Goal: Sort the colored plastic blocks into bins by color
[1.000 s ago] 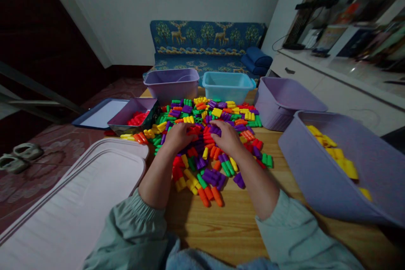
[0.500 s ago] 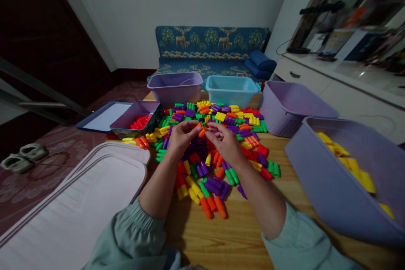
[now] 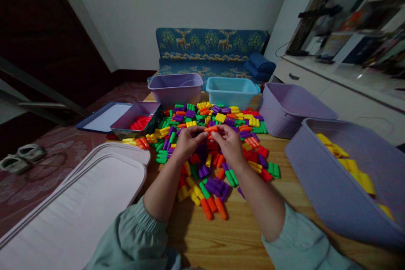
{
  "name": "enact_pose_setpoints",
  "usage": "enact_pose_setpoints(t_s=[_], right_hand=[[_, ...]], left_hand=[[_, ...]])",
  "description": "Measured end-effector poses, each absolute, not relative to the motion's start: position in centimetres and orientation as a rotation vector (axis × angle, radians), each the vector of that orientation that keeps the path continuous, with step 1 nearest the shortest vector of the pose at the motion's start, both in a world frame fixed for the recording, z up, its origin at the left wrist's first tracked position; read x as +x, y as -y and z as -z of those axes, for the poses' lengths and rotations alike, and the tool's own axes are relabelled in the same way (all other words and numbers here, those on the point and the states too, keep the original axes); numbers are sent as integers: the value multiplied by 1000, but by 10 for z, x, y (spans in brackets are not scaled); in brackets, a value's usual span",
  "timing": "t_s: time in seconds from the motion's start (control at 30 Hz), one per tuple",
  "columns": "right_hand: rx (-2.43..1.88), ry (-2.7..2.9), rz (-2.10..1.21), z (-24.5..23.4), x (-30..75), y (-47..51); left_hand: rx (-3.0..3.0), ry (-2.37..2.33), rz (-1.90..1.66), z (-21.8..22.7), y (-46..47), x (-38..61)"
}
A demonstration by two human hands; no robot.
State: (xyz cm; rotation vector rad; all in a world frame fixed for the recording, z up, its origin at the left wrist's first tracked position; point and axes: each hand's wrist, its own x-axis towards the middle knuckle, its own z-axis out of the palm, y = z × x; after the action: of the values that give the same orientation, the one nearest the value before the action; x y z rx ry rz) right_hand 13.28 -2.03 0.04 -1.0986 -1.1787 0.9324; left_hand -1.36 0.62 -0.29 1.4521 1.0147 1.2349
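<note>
Over the middle of a heap of plastic building blocks [image 3: 215, 185], my two hands meet at an orange block [image 3: 211, 129]. My left hand [image 3: 190, 141] pinches its left end between thumb and fingers. The right end is gripped by my right hand [image 3: 228, 142] in the same way. The heap below mixes red, yellow, green, purple and orange pieces, several of them joined in rows. Part of the heap is hidden behind my hands and forearms.
Behind the heap stand a purple bin [image 3: 175, 92] and a light blue bin [image 3: 232, 93]. At right are another purple bin [image 3: 284, 109] and one holding yellow blocks [image 3: 316, 177]. A box with red blocks [image 3: 141, 123] and pale lids [image 3: 95, 202] lie left, on the wooden table [image 3: 202, 240].
My left hand has moved slightly right, closer to my right hand. The orange block, earlier slanted between my fingers, now lies nearly level across both hands.
</note>
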Motion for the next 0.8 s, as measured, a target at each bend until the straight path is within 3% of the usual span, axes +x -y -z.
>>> enact_pose_setpoints(t_s=[0.47, 0.67, 0.8], right_hand=[[-1100, 1025, -964, -5, 151, 14], [-1327, 1408, -940, -10, 159, 18], [-1648, 1791, -682, -22, 158, 25]], left_hand=[[2043, -1336, -1487, 9, -11, -28], [2193, -1494, -1229, 4, -5, -29], [2438, -1460, -990, 7, -4, -28]])
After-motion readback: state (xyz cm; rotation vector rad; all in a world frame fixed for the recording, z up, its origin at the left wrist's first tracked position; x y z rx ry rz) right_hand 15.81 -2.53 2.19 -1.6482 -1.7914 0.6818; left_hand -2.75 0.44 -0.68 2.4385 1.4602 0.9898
